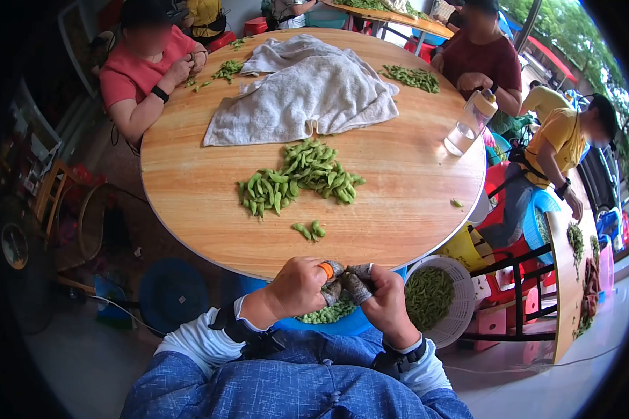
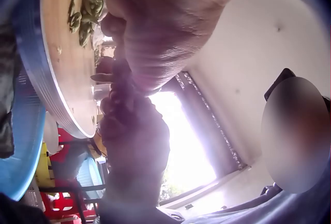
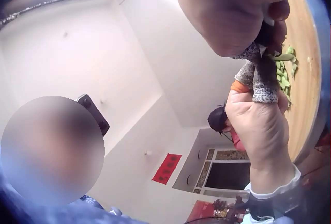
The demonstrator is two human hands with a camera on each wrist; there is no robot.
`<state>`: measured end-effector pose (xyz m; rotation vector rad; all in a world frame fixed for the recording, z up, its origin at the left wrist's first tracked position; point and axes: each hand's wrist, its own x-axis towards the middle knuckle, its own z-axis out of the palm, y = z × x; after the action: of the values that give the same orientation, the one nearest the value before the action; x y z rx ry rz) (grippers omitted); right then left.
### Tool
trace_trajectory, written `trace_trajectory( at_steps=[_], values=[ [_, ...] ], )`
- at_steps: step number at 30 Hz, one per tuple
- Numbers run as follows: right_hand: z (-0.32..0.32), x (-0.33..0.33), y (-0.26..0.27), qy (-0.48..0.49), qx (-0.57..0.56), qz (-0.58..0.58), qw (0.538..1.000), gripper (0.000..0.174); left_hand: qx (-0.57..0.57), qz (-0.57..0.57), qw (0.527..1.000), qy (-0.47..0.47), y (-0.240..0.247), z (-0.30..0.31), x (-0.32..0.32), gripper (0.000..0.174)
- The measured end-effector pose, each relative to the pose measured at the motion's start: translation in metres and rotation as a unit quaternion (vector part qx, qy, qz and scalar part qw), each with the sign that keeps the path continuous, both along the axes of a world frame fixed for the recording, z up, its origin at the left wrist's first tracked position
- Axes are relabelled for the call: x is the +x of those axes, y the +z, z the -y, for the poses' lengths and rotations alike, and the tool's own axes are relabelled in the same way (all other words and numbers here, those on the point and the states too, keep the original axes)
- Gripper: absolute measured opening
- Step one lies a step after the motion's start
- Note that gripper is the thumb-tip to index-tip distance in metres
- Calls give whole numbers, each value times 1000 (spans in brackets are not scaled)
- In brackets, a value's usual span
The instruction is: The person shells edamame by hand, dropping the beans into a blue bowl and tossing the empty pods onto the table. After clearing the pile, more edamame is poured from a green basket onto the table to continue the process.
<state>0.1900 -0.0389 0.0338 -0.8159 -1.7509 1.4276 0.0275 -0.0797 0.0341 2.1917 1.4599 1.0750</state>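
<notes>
My left hand (image 1: 302,285) and right hand (image 1: 387,303) meet over a blue basin at the table's near edge. Grey cloth sleeves (image 1: 358,286) cover some fingertips, and an orange band (image 1: 326,269) circles a left finger. Between the fingertips a green soybean pod (image 3: 283,57) pokes out in the right wrist view; both hands pinch at it, most of it hidden. Shelled green beans (image 1: 326,314) lie in the blue basin (image 1: 356,325) under the hands. Two or three loose pods (image 1: 310,230) lie just ahead, with a larger pile of pods (image 1: 307,174) behind them.
A white towel (image 1: 307,91) covers the middle of the round wooden table (image 1: 210,209). A water bottle (image 1: 471,123) stands at the right edge. To my right is a white basket (image 1: 458,307) of pods. Other people sit around, one in a red shirt (image 1: 129,80).
</notes>
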Motion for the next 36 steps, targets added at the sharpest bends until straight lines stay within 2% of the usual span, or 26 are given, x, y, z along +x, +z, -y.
trace_trajectory(
  at_steps=[3, 6, 7, 9, 11, 15, 18, 21, 25, 28, 31, 34, 36],
  values=[
    [-1, 3, -2, 28, -21, -2, 999, 8, -10, 7, 1000, -15, 8, 1, 1, 24],
    [-1, 8, -6, 71, -118, -55, 989, 9, -50, 85, 995, -30, 6, 0, -3, 12],
    [-3, 9, -4, 85, -159, -84, 980, 10, -109, 145, 983, -29, 6, 0, -4, 11],
    [-5, 10, -4, 106, -223, -133, 960, 11, -222, 260, 939, -27, 6, -1, -5, 10],
    [-6, 11, -8, 117, -270, -172, 940, 13, -250, 358, 899, -41, -5, -4, -5, 12],
    [-6, 11, -17, 107, -270, -191, 938, 15, -316, 491, 810, -50, -11, -2, -4, 13],
    [-6, 12, -17, 73, -248, -167, 952, 16, -352, 627, 692, -68, -17, -4, -11, 11],
    [-6, 16, -16, 44, -259, -143, 954, 15, -298, 599, 743, 21, -17, -2, -8, 10],
    [-7, 15, -18, 18, -241, -123, 963, 15, -293, 636, 713, 16, -21, -2, -15, 9],
    [-6, 14, -15, 21, -207, -119, 971, 16, -366, 568, 736, 31, -11, -3, -15, 9],
    [-6, 13, -9, 40, -201, -125, 971, 15, -390, 549, 739, 9, -14, -2, -14, 8],
    [-8, 12, -6, 61, -204, -118, 970, 15, -385, 545, 745, 0, -17, -1, -15, 8],
    [-8, 12, -7, 70, -207, -109, 970, 15, -376, 572, 729, 0, -18, -1, -15, 9]
  ],
)
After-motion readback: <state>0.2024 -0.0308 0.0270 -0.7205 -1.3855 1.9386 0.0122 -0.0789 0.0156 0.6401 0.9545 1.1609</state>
